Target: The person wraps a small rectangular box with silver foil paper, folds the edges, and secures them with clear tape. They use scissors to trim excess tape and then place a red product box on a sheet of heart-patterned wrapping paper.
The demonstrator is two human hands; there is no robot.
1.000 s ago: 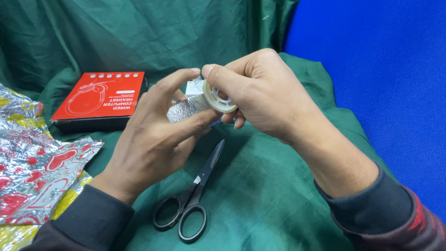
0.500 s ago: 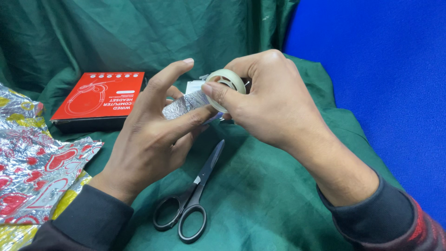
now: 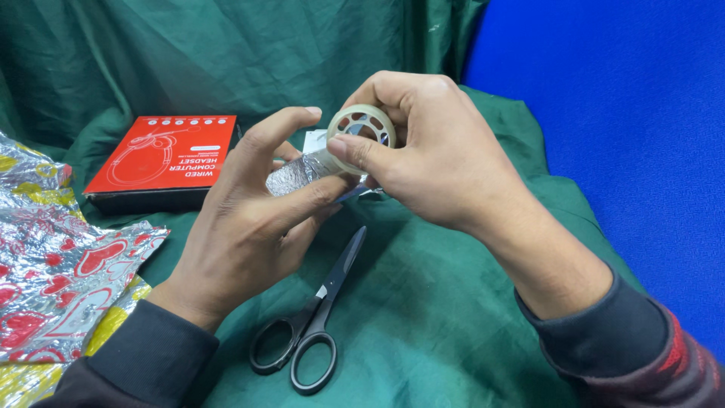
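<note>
While both hands hovered above a green cloth-draped tabletop (image 3: 423, 317), the right hand (image 3: 430, 162) held a small cream-coloured roll of clear tape (image 3: 362, 125) with a spoked plastic core, its thumb pressed across the roll's front and its fingers (image 3: 385, 87) curled over the top and back. The roll sat upright, its open face turned toward the camera, touching the end of a small object wrapped in crinkled silver foil (image 3: 298, 172). The left hand (image 3: 249, 227) gripped that silver bundle, thumb lying along its lower side, index finger (image 3: 283, 125) arched above it, the other fingers tucked behind. A white corner (image 3: 311, 140) of something showed just behind the bundle; what it was could not be told.

Below the hands, a pair of black-handled scissors (image 3: 313, 321) lay closed on the cloth, blades pointing up toward the hands. Farther left, a flat red and black cardboard box (image 3: 162, 159) rested on the cloth. At the far left edge lay a crumpled sheet of silver wrapping foil with red hearts and yellow patches (image 3: 60, 264). A blue backdrop (image 3: 619, 113) filled the right side.
</note>
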